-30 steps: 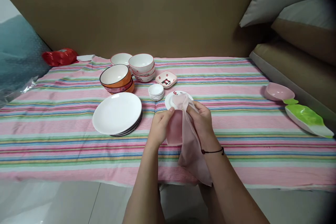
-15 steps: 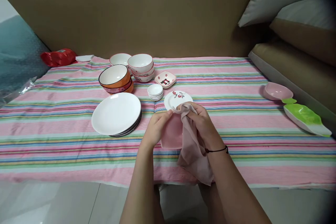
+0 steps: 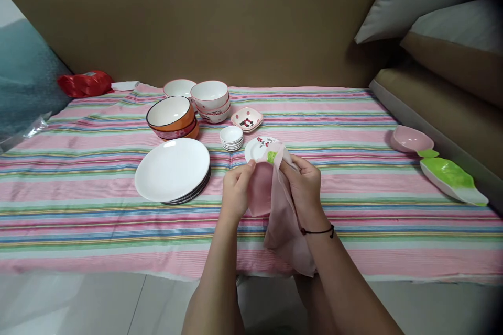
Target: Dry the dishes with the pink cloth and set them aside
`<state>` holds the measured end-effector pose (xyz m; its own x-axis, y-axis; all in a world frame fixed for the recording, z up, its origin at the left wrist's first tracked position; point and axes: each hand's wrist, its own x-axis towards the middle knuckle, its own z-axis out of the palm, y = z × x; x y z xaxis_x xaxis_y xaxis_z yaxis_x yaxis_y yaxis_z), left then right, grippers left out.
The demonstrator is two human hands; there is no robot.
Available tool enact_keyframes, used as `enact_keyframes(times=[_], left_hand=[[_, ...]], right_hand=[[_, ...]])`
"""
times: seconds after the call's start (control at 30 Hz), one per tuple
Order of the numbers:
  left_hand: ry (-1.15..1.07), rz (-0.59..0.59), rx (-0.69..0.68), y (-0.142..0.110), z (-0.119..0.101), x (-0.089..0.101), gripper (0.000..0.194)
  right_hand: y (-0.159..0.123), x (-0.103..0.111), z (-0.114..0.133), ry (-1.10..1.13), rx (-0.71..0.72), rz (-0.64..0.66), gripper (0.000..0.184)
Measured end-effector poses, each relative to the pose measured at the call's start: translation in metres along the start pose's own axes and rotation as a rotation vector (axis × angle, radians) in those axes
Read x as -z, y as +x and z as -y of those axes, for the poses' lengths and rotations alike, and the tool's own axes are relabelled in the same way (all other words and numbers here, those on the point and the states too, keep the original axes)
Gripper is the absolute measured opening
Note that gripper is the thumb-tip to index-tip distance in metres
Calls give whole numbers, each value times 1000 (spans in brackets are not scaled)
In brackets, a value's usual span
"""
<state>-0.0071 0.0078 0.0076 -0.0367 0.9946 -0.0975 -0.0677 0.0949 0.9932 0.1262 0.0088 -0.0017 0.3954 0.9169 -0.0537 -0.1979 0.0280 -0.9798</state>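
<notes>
My left hand [image 3: 234,192] grips a pink dish [image 3: 260,193] with a small green tip, held upright above the striped cloth. My right hand [image 3: 304,187] presses a pale pink rag [image 3: 283,225] against the dish, and the rag hangs down past the table edge. Just behind the hands lies a small white plate with red flowers [image 3: 259,147].
A stack of white plates [image 3: 173,176] sits left of my hands, with orange bowls [image 3: 172,116], white bowls [image 3: 210,98], small white saucers [image 3: 231,137] and a pink square dish [image 3: 246,118] behind. A pink dish [image 3: 411,140] and a green leaf dish [image 3: 451,180] lie far right. The striped tablecloth [image 3: 353,188] covers the table.
My right hand slid the rag up and over the pink dish's top, then back, exposing the dish's green tip. The left hand kept hold of the dish.
</notes>
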Motion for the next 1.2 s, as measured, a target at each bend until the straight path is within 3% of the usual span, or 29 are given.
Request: enact_keyframes(times=[0.1,0.2,0.4,0.53,0.63,0.77,1.0,1.1,1.2], left_hand=[[74,-83,-92,1,0,-5,50],[56,-123,-54,3,0,-5,48],[-43,-44,48,5,0,-1,44],[26,-42,10,5,-1,1,46],[162,-14,-80,4,-3,2,49],[267,75,-157,4,-4,1,46],[293,186,-131,5,-6,8,45],[239,124,-73,5,-5,10,47],[121,25,40,6,-1,9,45]], right_hand=[[0,5,-2,-5,-2,-6,33],[0,7,-2,101,-7,89,31],[-2,11,1,268,-162,233,30],[-1,13,-2,274,-174,294,32],[0,9,-5,192,-118,263,34],[3,1,-6,120,-76,117,34],[3,0,-4,-137,100,56,35],[3,3,-4,-161,85,79,27],[3,3,-2,-102,-19,116,30]])
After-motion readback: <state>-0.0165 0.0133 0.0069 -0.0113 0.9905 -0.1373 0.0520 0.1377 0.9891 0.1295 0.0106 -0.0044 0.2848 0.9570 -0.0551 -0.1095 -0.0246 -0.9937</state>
